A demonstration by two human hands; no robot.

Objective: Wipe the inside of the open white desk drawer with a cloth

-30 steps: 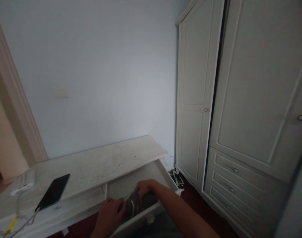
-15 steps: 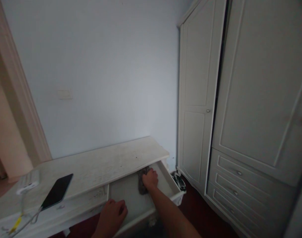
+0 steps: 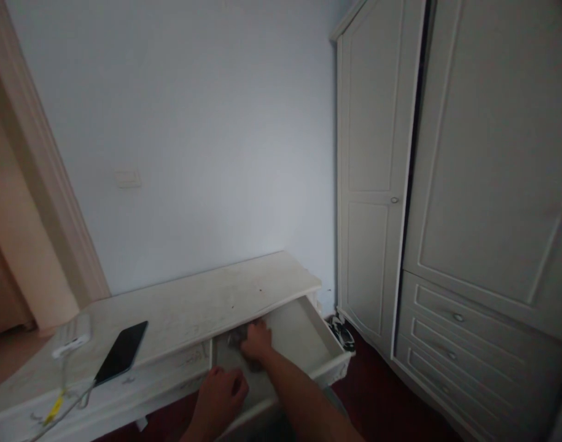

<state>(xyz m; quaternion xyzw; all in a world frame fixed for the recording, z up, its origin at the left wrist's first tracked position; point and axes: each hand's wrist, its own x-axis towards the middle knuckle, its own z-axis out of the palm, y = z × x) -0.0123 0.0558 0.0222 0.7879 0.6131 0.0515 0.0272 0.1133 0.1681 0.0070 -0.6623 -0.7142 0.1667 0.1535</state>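
Observation:
A white desk [image 3: 193,307] stands against the wall with its right drawer [image 3: 329,344] pulled out. My right hand [image 3: 257,341] reaches into the drawer near its back left, fingers closed on a grey cloth [image 3: 238,338] pressed on the drawer bottom. My left hand [image 3: 220,393] rests curled on the drawer's front left edge. The cloth is mostly hidden under my hand and blurred.
A black phone [image 3: 123,352] lies on the desk at the left, beside a white charger block [image 3: 71,344] with a cable and yellow tag [image 3: 54,408]. A tall white wardrobe [image 3: 469,202] with drawers fills the right. Dark shoes [image 3: 341,328] sit on the floor by it.
My right hand moved with the cloth from the drawer's front to its back, then slid left along the back. My left hand stayed on the front edge.

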